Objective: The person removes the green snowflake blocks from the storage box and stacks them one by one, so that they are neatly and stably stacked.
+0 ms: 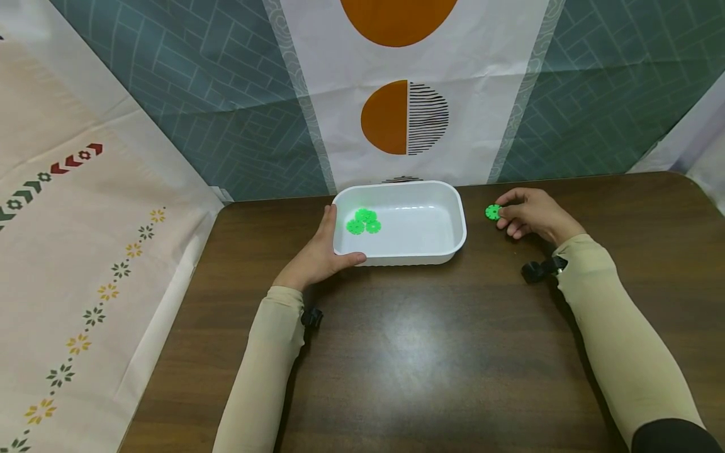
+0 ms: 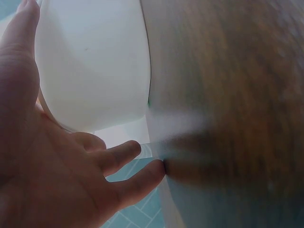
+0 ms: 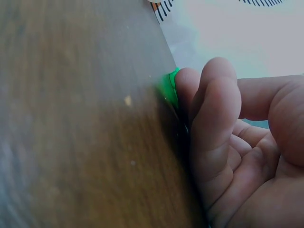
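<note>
In the head view a white plastic tray [image 1: 419, 255] stands at the back of the table, with several green notched plastic discs [image 1: 355, 227] lying in its left part. My left hand [image 1: 317, 251] rests against the tray's left end, its thumb along the front rim. The left wrist view shows that hand [image 2: 61, 161] with extended fingers beside the tray's outer wall [image 2: 95, 61]. To the right of the tray, my right hand [image 1: 535, 214] pinches one green disc [image 1: 493, 212] by its edge. Fingers partly hide this disc [image 3: 172, 88] in the right wrist view.
The brown wooden table [image 1: 408, 352] meets a patterned cloth [image 1: 243, 113] hanging just behind the tray. A pale embroidered cloth [image 1: 102, 251] hangs along the left edge. Each wrist wears a small black device, such as the one beside the right wrist [image 1: 535, 272].
</note>
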